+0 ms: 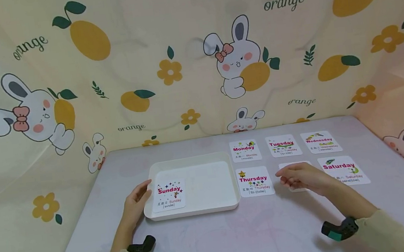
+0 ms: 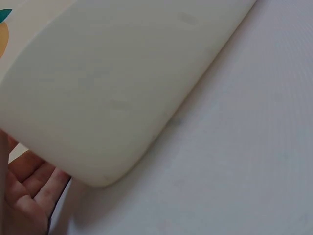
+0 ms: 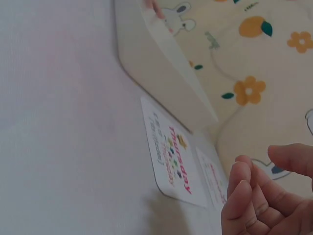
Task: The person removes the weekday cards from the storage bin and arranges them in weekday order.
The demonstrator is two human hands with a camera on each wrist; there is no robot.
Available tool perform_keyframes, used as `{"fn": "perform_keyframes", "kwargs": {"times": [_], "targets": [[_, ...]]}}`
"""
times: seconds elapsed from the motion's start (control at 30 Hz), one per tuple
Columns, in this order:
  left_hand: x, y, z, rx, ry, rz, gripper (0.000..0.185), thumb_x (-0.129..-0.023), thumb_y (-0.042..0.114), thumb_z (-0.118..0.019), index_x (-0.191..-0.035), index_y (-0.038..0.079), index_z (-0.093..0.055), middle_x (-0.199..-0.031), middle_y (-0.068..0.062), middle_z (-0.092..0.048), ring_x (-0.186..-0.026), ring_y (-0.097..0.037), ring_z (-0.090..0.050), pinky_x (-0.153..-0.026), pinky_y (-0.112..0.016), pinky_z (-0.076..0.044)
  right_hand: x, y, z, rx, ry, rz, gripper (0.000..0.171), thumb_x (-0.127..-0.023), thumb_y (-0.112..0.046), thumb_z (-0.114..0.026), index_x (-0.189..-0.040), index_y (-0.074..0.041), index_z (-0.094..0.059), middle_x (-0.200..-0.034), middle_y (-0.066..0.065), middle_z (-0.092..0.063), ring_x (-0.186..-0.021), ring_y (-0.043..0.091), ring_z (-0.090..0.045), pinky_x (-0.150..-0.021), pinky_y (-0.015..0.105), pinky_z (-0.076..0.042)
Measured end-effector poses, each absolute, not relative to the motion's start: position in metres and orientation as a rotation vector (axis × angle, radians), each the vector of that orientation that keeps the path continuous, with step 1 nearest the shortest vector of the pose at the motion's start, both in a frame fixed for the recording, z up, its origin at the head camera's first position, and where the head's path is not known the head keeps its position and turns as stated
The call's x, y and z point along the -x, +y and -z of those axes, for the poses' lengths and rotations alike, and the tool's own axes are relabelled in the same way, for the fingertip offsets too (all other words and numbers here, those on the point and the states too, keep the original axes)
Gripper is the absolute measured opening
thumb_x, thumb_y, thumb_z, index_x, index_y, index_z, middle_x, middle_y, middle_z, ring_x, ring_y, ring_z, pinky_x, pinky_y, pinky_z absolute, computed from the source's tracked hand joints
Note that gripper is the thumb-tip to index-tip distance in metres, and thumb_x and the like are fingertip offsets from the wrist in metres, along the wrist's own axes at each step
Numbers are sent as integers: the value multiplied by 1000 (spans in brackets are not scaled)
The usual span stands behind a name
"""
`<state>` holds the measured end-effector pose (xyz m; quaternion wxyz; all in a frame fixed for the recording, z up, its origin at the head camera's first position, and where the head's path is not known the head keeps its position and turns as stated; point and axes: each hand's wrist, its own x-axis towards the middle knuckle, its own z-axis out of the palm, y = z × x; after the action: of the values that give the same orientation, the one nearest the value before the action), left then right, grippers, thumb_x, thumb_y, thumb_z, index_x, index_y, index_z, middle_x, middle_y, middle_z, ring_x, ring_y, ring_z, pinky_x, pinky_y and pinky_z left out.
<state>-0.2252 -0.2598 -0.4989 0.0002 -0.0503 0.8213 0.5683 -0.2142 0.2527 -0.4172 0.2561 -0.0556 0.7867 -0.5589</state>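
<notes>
Here the left hand (image 1: 136, 202) rests w/ relaxed fingers against the left edge of the white tray (image 1: 197, 212), gripping nothing; the Sunday card (image 1: 169, 195) lies in the tray just right of its fingertips. The right hand (image 1: 301, 178) hovers loosely open, empty, over a mostly hidden card (image 1: 294, 165) on the counter (image 1: 215, 241), w/ the Thursday card (image 1: 255, 181) just left of it & Saturday (image 1: 343, 170) just right. Monday (image 1: 244, 150), Tuesday (image 1: 283, 146) & Wednesday (image 1: 320, 142) sit in a row beyond the right hand.
</notes>
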Motion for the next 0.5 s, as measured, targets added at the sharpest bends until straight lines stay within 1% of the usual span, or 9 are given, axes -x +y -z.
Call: {"fn": "perform_keyframes", "kwargs": {"times": [0.07,0.13,0.2,0.23,0.27,0.37,0.43,0.5], "targets": [[225,-260,499,161,2584,-1778,41,-99,19,-53,-140,15,-49,-152,-9,-43,-143,-26,-39,-116,-31,-37,214,248,417,154,2136,1513,49,-101,-26,-47,-127,15,-50,-88,-5,-67,-77,7,-59,-71,18,-54],[225,-260,498,162,2590,-1770,42,-99,20,-53,-140,15,-49,-152,-8,-44,-143,-25,-40,-111,-19,-39,213,243,417,171,2139,1507,49,-101,-26,-48,-127,15,-50,-88,-4,-66,-77,7,-60,-71,18,-54],[224,-260,498,162,2594,-1764,42,-99,20,-53,-140,16,-48,-152,-8,-44,-143,-25,-40,-109,-16,-39,213,238,417,174,2130,1511,49,-100,-26,-49,-127,15,-50,-87,-5,-67,-77,7,-60,-71,18,-54],[224,-260,498,160,2594,-1765,42,-99,20,-53,-140,16,-48,-152,-8,-44,-143,-25,-40,-109,-17,-39,213,235,417,188,2122,1516,48,-100,-25,-49,-126,15,-50,-87,-4,-67,-77,8,-60,-71,18,-55],[224,-260,498,157,2593,-1768,42,-99,19,-53,-140,15,-48,-152,-8,-44,-143,-26,-40,-111,-21,-39,213,233,417,198,2110,1522,48,-100,-25,-49,-126,16,-50,-87,-4,-67,-76,7,-60,-71,18,-55],[224,-259,498,150,2590,-1779,42,-99,19,-53,-140,14,-48,-152,-9,-43,-143,-27,-40,-116,-38,-34,213,226,418,215,2074,1541,47,-100,-24,-49,-126,16,-49,-86,-4,-67,-75,7,-60,-71,18,-54],[224,-259,498,151,2585,-1784,41,-99,18,-53,-140,14,-48,-152,-10,-43,-143,-28,-39,-117,-42,-32,213,221,418,234,2054,1549,47,-100,-23,-48,-126,16,-49,-86,-4,-67,-74,7,-60,-70,18,-54],[224,-259,498,159,2581,-1785,41,-99,19,-52,-140,14,-48,-152,-10,-43,-143,-28,-39,-117,-42,-32,212,216,419,243,2041,1553,47,-100,-24,-49,-126,16,-50,-85,-3,-67,-74,7,-60,-70,18,-54]]}}
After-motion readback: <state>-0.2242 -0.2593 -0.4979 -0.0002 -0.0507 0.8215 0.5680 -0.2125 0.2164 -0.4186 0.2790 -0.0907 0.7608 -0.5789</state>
